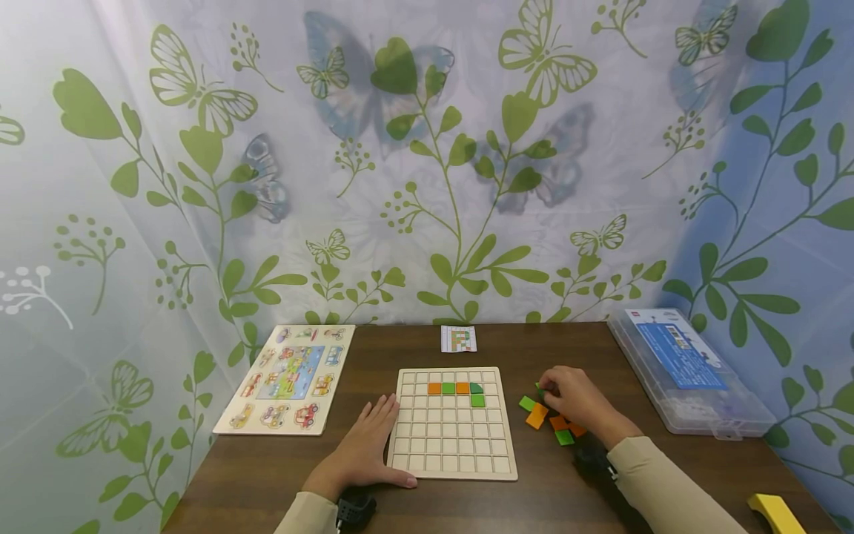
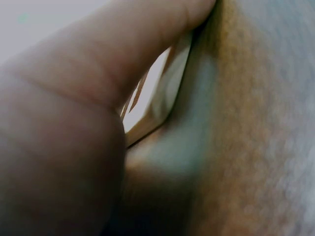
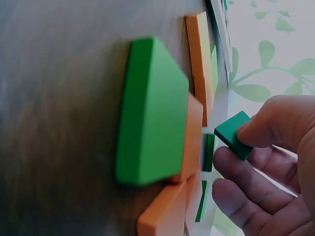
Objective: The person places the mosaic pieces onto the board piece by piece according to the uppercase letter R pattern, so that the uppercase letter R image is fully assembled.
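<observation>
Green tile (image 3: 231, 132) pinched between thumb and fingers, a person's right hand (image 1: 575, 394) hangs by loose orange and green tiles (image 1: 537, 417) right of the wooden grid board (image 1: 450, 445), where five pieces (image 1: 448, 388) sit in upper cells. The left hand (image 1: 362, 449), fingers extended, touches the board's left edge.

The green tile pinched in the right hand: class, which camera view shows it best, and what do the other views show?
The right wrist view: the green tile looks large there, face and edge visible, in the right hand. The head view shows apparently only a small green patch; the left wrist view, none.
</observation>
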{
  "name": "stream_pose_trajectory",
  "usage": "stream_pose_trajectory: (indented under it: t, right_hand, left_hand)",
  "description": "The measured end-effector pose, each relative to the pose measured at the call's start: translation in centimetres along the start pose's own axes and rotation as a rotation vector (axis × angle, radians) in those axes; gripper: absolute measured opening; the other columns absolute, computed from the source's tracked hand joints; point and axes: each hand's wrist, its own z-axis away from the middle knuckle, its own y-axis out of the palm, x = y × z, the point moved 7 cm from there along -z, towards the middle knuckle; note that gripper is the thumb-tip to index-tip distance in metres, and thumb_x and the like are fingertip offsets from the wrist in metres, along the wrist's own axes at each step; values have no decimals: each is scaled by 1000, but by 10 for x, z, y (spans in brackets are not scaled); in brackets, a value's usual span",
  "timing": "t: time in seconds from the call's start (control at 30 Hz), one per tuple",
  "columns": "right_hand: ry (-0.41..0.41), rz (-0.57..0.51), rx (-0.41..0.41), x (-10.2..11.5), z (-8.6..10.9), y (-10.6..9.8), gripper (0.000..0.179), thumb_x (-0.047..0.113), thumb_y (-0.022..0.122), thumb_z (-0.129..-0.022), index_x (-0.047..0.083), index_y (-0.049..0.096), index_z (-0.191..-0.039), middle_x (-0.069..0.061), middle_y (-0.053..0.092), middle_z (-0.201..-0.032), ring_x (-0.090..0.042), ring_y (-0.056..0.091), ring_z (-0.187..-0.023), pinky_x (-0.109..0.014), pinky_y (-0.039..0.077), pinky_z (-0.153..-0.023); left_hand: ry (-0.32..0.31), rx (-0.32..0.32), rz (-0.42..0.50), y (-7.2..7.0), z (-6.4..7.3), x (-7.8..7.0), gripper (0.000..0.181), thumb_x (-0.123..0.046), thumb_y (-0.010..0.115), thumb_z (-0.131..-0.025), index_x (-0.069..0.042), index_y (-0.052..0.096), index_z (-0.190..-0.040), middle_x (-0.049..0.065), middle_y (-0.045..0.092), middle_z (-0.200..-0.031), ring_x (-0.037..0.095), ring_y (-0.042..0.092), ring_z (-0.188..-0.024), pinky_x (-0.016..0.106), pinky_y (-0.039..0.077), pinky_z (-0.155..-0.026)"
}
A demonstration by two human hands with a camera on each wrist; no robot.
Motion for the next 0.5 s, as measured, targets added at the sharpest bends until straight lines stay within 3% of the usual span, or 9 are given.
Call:
stream_pose_trajectory:
  t: [0.5]
  right_hand:
    - [-90,-146,-22,34,-3,15,17,-5,75,-92,4,79,-106,-2,68,-98,-10,61,-82,-31,57,-70]
  left_hand:
    - [5,7,-2,-2,1,-2,142,-91,69,-71,6,24,-164,23,18,-171,40,14,-157,60,13,-123]
